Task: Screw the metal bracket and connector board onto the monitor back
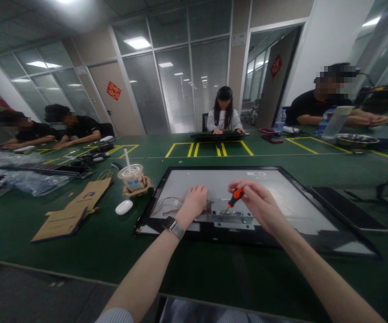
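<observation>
A flat monitor panel (281, 197) lies face down on the green table (214, 273) in front of me. A small metal bracket board (233, 214) sits at its middle, with thin wires (167, 205) running off to the left. My right hand (259, 202) is closed round an orange-handled screwdriver (234, 198), whose tip points down onto the bracket. My left hand (194, 202), with a watch on the wrist, rests fingers-down on the panel just left of the bracket, holding nothing I can see.
A lidded drink cup with a straw (132, 176), a white mouse (124, 207) and brown paper bags (76, 208) lie to the left. A dark tablet-like panel (345, 207) lies at right. Several people sit round the table's far sides. Plastic bags (28, 181) sit far left.
</observation>
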Action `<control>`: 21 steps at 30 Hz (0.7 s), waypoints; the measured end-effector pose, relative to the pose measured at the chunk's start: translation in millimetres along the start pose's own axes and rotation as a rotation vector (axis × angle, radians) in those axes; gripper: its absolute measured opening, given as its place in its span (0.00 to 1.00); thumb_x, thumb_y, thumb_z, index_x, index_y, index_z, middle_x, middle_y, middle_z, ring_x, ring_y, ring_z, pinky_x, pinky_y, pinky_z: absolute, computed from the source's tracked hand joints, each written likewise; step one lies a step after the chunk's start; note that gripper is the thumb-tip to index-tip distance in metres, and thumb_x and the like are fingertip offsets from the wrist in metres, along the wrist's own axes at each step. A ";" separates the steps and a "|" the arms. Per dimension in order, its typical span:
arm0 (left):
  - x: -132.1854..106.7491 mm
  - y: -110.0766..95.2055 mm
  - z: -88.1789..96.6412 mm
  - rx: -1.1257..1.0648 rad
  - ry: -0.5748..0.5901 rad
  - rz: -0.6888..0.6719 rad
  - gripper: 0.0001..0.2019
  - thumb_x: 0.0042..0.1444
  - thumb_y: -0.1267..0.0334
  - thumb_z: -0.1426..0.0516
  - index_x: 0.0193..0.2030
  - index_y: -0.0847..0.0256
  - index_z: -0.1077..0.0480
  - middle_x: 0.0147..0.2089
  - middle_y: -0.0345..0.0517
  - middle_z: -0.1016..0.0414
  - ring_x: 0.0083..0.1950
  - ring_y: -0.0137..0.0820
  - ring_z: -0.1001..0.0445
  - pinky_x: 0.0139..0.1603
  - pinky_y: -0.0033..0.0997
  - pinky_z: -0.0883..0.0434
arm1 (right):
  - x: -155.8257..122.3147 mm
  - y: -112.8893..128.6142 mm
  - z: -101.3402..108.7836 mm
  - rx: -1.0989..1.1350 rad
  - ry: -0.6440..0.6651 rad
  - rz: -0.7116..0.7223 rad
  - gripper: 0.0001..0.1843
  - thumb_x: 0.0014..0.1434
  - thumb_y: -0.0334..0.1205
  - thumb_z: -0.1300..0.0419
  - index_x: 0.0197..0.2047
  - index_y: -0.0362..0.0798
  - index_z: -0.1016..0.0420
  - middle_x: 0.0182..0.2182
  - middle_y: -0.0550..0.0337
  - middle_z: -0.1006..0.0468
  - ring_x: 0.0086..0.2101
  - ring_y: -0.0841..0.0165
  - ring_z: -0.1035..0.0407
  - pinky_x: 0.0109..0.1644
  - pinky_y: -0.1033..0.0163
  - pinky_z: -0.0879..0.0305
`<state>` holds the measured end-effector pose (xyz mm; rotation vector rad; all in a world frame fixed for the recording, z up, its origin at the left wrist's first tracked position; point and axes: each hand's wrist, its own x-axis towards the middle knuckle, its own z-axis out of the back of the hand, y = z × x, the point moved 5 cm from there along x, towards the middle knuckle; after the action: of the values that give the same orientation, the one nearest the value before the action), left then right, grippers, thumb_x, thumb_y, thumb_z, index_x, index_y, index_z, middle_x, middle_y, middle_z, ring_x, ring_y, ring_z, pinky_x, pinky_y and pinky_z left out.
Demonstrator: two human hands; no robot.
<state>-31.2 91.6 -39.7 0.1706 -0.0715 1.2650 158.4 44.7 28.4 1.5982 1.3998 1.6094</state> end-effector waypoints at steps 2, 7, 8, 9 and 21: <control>0.1 -0.2 0.1 0.001 0.004 0.005 0.18 0.60 0.71 0.42 0.57 0.63 0.35 0.59 0.57 0.30 0.59 0.42 0.29 0.59 0.39 0.32 | 0.5 -1.3 2.6 -0.039 -0.006 0.002 0.12 0.55 0.53 0.29 0.34 0.55 0.17 0.39 0.58 0.19 0.43 0.60 0.24 0.52 0.52 0.28; -1.4 -0.8 1.7 -0.008 -0.006 0.001 0.16 0.61 0.73 0.44 0.56 0.63 0.35 0.59 0.56 0.30 0.59 0.41 0.29 0.58 0.38 0.32 | -0.8 -5.7 2.4 -0.027 0.031 -0.054 0.16 0.59 0.55 0.33 0.46 0.57 0.17 0.40 0.56 0.16 0.44 0.60 0.23 0.52 0.51 0.28; -1.7 -0.9 2.0 -0.010 -0.007 0.000 0.16 0.61 0.73 0.44 0.56 0.63 0.35 0.59 0.57 0.30 0.59 0.41 0.29 0.59 0.39 0.32 | -0.8 -5.3 1.7 -0.006 0.032 -0.045 0.16 0.60 0.55 0.33 0.46 0.57 0.17 0.41 0.56 0.16 0.45 0.60 0.23 0.53 0.51 0.28; -1.9 -0.9 2.2 -0.011 -0.006 -0.003 0.17 0.61 0.73 0.44 0.56 0.63 0.35 0.58 0.57 0.30 0.59 0.41 0.29 0.59 0.38 0.32 | -0.7 -4.7 1.0 0.017 0.028 -0.033 0.15 0.60 0.55 0.34 0.46 0.57 0.18 0.41 0.56 0.16 0.46 0.60 0.23 0.53 0.51 0.28; -0.9 0.5 0.5 -0.005 -0.002 0.009 0.18 0.60 0.72 0.43 0.56 0.62 0.36 0.59 0.55 0.29 0.59 0.41 0.29 0.58 0.38 0.32 | 0.8 -6.2 7.4 -0.078 -0.039 0.003 0.14 0.58 0.55 0.32 0.42 0.55 0.17 0.38 0.57 0.18 0.41 0.60 0.24 0.50 0.52 0.28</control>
<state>-31.9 90.8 -39.4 0.1672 -0.0779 1.2740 163.1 50.1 21.8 1.5794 1.2988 1.6059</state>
